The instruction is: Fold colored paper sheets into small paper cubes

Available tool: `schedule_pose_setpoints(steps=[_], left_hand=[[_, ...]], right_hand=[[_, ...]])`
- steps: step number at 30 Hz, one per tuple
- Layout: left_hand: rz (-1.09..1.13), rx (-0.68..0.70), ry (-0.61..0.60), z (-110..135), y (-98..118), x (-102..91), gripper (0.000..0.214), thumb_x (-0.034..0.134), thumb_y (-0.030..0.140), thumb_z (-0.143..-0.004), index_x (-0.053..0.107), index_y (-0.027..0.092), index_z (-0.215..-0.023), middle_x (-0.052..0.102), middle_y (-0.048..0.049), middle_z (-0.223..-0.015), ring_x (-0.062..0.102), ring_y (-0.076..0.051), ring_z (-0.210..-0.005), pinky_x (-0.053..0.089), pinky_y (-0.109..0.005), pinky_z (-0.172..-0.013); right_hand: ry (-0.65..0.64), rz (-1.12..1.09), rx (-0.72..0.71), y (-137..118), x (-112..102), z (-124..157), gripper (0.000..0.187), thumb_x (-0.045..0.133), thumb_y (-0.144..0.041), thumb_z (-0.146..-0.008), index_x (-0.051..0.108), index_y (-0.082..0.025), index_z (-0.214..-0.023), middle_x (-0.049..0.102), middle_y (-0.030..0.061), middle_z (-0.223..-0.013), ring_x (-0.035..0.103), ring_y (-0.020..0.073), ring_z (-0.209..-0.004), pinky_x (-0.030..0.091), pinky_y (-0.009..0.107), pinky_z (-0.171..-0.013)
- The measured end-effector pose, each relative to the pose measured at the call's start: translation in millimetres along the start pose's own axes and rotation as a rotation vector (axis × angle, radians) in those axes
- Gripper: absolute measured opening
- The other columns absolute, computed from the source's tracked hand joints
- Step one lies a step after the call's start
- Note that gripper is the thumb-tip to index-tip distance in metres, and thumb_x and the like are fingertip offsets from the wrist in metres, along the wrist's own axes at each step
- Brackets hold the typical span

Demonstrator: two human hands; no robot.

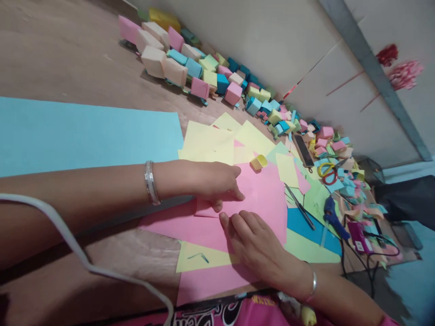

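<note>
A pink paper sheet (263,192) lies under both hands, with a smaller pink piece or fold whose edge runs below my left fingers. My left hand (220,181) rests on it with fingers apart, fingertips touching the paper. Close by, my right hand (254,244) has curled fingers, its thumb and forefinger at the edge of the pink piece. Below lies a yellow sheet (207,258) with a dark pen mark. A small folded yellow paper box (258,162) sits just beyond my left hand.
Folded paper boxes (200,68) line the wall. A light-blue sheet (88,136) spreads left. To the right are a pen (301,208), scissors (329,172), a phone (302,150), a blue glue gun (335,217) and a pink power strip (359,237). A white cable (78,249) crosses the lower left.
</note>
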State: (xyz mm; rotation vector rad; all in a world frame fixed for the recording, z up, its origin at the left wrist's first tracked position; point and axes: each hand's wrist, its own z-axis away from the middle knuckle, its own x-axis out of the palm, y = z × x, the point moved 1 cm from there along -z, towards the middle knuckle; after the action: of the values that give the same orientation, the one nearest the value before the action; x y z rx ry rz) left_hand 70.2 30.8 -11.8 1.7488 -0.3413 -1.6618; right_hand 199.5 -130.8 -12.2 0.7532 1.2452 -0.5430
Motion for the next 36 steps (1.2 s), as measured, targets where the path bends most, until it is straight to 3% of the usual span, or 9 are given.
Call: schedule_pose_setpoints(steps=[4,7,10,17,23,29,36], left_hand=[[0.092,-0.117,-0.175,-0.8,4.8,-2.8,0.023,0.063,0.032,-0.077,0.067,0.018,-0.095,0.05,-0.0005,-0.076,0.047,-0.013,-0.058,0.029,-0.028,-0.059],[0.224,-0.227,-0.18,-1.1,6.8,-3.1,0.029,0.057,0.043,-0.083,0.062,0.017,-0.094,0.051,0.0005,-0.072,0.052,-0.013,-0.058,0.031,-0.027,-0.059],[0.282,-0.284,-0.174,-2.0,5.1,-1.0,0.032,0.06,0.046,-0.08,0.06,0.018,-0.095,0.054,0.0001,-0.072,0.055,-0.014,-0.06,0.033,-0.026,-0.059],[0.303,-0.338,-0.149,-2.8,5.0,-0.7,0.034,0.062,0.048,-0.078,0.057,0.019,-0.095,0.059,0.0002,-0.068,0.056,-0.016,-0.059,0.034,-0.028,-0.059],[0.33,-0.341,-0.109,-0.9,8.2,1.4,0.033,0.057,0.049,-0.082,0.055,0.017,-0.091,0.058,0.0003,-0.067,0.055,-0.016,-0.054,0.031,-0.028,-0.055],[0.259,-0.207,-0.076,-0.7,0.7,3.0,0.029,0.062,0.043,-0.08,0.06,0.017,-0.093,0.053,0.0018,-0.072,0.054,-0.014,-0.06,0.031,-0.028,-0.06],[0.101,-0.083,-0.12,-0.7,-0.7,-4.0,0.025,0.068,0.023,-0.072,0.067,0.018,-0.096,0.05,0.0,-0.075,0.044,-0.014,-0.063,0.03,-0.029,-0.063]], right_hand=[[0.031,0.004,-0.065,3.2,3.4,-3.7,0.039,0.042,-0.009,-0.093,0.047,-0.004,-0.131,0.052,0.0058,-0.083,0.043,0.02,-0.076,0.034,0.036,-0.061],[0.028,0.012,-0.106,4.9,3.9,-5.4,0.045,0.039,-0.008,-0.094,0.039,-0.002,-0.138,0.055,0.006,-0.083,0.043,0.0194,-0.073,0.031,0.036,-0.06],[-0.002,0.007,-0.099,5.2,1.5,-10.2,0.045,0.036,-0.009,-0.095,0.035,-0.005,-0.14,0.057,0.0046,-0.08,0.044,0.0184,-0.069,0.028,0.036,-0.059],[-0.061,0.052,-0.008,-5.4,-8.4,-31.6,0.039,0.036,-0.011,-0.095,0.039,-0.02,-0.133,0.059,0.0028,-0.075,0.048,0.0188,-0.065,0.023,0.035,-0.056],[-0.027,0.094,0.037,-16.6,-6.1,-33.9,0.043,0.039,-0.012,-0.093,0.037,-0.02,-0.135,0.059,0.0033,-0.074,0.048,0.0192,-0.063,0.022,0.035,-0.055],[0.009,0.093,0.059,-8.3,1.7,-14.1,0.047,0.041,-0.014,-0.094,0.036,-0.015,-0.141,0.056,0.0011,-0.072,0.047,0.0191,-0.063,0.024,0.036,-0.056],[-0.033,0.197,0.194,10.4,12.1,45.3,0.057,0.049,0.0,-0.082,0.04,-0.007,-0.137,0.056,0.0027,-0.072,0.049,0.0197,-0.065,0.031,0.036,-0.059]])
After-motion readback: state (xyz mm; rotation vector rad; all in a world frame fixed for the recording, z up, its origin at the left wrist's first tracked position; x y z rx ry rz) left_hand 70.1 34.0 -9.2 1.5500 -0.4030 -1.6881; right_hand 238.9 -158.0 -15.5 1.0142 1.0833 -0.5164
